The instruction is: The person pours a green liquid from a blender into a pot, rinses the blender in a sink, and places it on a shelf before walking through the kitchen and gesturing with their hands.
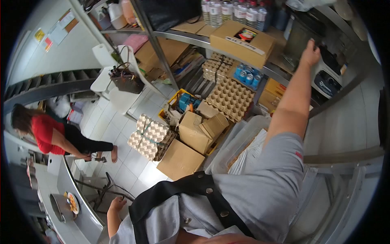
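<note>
My right hand is raised at the upper right, its fingers closed at the edge of a dark, see-through blender jug on the shelf. Right beside that hand sits the blender's white base with a black control panel. My left hand hangs low at the lower left, near a dark metal stand; its fingers look curled, and whether anything is in them is too small to tell.
Shelves hold bottles and a cardboard box. Egg trays, open cartons and a plastic bin stand below. A person in red stands left, by a table with a pot. A white chair holds a bag.
</note>
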`<state>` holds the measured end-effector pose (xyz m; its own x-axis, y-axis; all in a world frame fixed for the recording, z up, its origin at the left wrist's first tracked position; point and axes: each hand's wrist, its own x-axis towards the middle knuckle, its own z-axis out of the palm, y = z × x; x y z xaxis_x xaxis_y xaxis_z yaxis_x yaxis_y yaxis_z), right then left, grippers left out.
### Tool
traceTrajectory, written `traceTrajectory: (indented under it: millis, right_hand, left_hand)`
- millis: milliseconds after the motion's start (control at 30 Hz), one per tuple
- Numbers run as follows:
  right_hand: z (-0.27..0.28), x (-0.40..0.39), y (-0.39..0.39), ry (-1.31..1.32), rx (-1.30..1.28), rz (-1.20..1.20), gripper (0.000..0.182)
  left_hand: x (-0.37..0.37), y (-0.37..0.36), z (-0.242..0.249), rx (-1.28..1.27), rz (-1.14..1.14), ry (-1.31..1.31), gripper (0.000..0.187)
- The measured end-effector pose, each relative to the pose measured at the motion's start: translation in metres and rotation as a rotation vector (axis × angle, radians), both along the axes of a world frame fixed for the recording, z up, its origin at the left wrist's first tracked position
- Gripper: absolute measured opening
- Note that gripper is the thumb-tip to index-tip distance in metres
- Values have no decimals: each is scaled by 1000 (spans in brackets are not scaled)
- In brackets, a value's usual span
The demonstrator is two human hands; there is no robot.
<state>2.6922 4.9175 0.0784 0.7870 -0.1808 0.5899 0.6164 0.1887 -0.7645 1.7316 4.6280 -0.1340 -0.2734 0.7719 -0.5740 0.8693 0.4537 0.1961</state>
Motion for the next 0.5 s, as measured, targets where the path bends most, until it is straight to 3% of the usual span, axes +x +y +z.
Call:
traceTrajectory:
  millis: [100,167,233,333,367,433,500]
  right_hand:
    - [4,1,-8,32,-76,74,59]
    - [-4,26,-2,53,-246,-82,62]
    - [-6,27,2,96,-263,-176,63]
    - [-4,15,-9,84,-238,22,62]
    - [-11,29,-10,57,-299,48,76]
    - [-11,-11,-32,-55,-501,-384,75]
    - [-23,-38,-51,-23,-513,-363,67]
  left_hand:
    - [3,-3,-6,-55,71,-36,53]
    - [-37,-14,-51,46,34,-162,52]
    - [-24,-4,-40,-45,-92,-3,52]
    - [-24,10,-44,-150,-107,29,50]
    - [-29,14,-49,-156,-141,55,50]
    - [-24,20,-43,-97,-94,19,51]
    - [-15,28,-32,-93,-43,-55,53]
